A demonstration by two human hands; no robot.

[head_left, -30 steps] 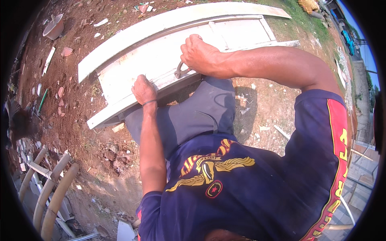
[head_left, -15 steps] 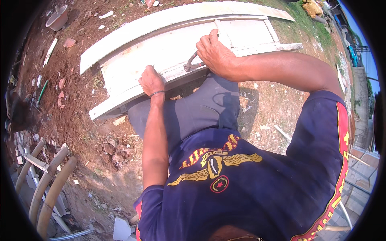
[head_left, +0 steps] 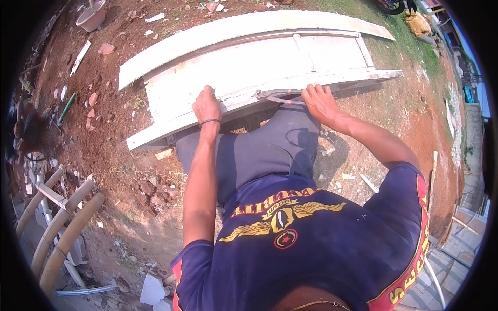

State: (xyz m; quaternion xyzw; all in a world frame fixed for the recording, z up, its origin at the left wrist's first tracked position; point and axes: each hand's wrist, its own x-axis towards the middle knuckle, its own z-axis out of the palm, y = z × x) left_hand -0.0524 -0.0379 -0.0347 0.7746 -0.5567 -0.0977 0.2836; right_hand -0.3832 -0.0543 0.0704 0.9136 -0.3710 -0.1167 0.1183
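Note:
A long white wooden frame (head_left: 249, 62) lies across my grey-trousered knees, over bare red earth. My left hand (head_left: 207, 106), with a thin band on the wrist, grips the frame's near rail, fingers curled over its edge. Metal pincers (head_left: 275, 96) lie along that same rail, jaws pointing left. My right hand (head_left: 319, 101) rests on the rail at the handle ends and closes on them. The frame's far long board curves away toward the top of the view.
Brick bits and white scraps litter the earth (head_left: 114, 171). Bamboo poles (head_left: 62, 228) lean at lower left. A pale basin (head_left: 91, 15) stands at top left and a green-handled tool (head_left: 67, 106) lies on the left. Grass (head_left: 404, 57) runs along the right.
My right hand has come down from the panel's middle to the near rail, bringing the pincers flat along it. My left hand stays on the rail.

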